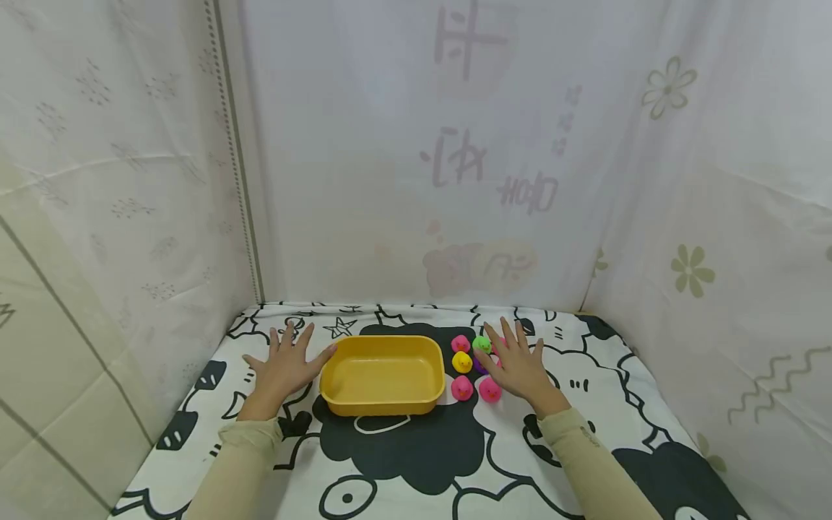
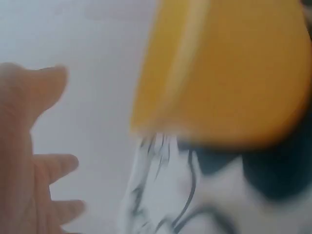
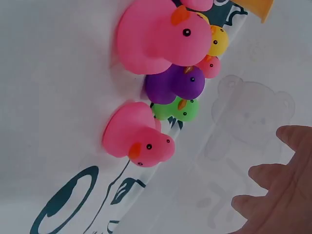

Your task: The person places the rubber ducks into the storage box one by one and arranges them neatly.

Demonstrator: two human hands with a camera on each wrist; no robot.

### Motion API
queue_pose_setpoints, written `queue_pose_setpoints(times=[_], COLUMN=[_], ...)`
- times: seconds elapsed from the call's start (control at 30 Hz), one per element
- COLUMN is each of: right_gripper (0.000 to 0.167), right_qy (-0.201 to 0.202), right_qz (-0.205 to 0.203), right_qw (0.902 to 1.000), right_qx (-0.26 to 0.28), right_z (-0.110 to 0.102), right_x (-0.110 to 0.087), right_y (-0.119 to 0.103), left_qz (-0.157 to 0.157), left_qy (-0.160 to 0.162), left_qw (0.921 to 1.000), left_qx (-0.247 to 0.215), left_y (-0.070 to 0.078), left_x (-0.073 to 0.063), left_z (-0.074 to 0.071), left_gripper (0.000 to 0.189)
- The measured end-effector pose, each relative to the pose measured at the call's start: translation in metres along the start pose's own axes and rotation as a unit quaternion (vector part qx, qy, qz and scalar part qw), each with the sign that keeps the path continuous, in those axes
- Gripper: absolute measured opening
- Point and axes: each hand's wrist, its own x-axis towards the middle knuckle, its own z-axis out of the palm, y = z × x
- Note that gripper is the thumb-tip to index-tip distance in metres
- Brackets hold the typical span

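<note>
Left hand (image 1: 281, 374): fingers spread wide, grasping nothing, thumb just beside the left end of a yellow basin (image 1: 382, 377). Right hand (image 1: 522, 372): fingers splayed, grasping nothing, near pink, yellow, green and purple toy ducks (image 1: 462, 388), clustered right of the basin on patterned cloth (image 1: 416, 453).

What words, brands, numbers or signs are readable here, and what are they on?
None reads with certainty.
Back curtain: pale, writing-like marks, too faint to read.
Right sleeve: dark marks, too small to read.
Tray and ducks: no lettering visible.
</note>
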Motion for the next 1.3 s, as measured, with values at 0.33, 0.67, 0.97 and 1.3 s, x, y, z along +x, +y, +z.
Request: queue_pose_setpoints(times=[0.33, 0.67, 0.97, 1.3], right_gripper=[0.07, 0.046, 0.028, 0.032], right_qy=[-0.007, -0.111, -0.129, -0.105], right_qz=[-0.025, -0.029, 0.004, 0.001], right_qw=[0.9958, 0.9859, 0.9869, 0.9849], right_qx=[0.088, 0.122, 0.097, 0.137], right_z=[0.001, 0.021, 0.039, 0.039], right_x=[0.024, 0.072, 0.086, 0.09], right_y=[-0.007, -0.023, -0.018, -0.011], left_qz=[-0.092, -0.087, -0.08, -0.095], left_qy=[-0.078, 0.001, 0.011, 0.029], left_qw=[0.8892, 0.7991, 0.8144, 0.8318], left_qx=[-0.442, -0.595, -0.575, -0.546], left_y=[-0.003, -0.015, -0.011, -0.011], left_x=[0.015, 0.011, 0.012, 0.013], left_z=[0.032, 0.076, 0.088, 0.091], left_gripper=[0.106, 0.07, 0.062, 0.056])
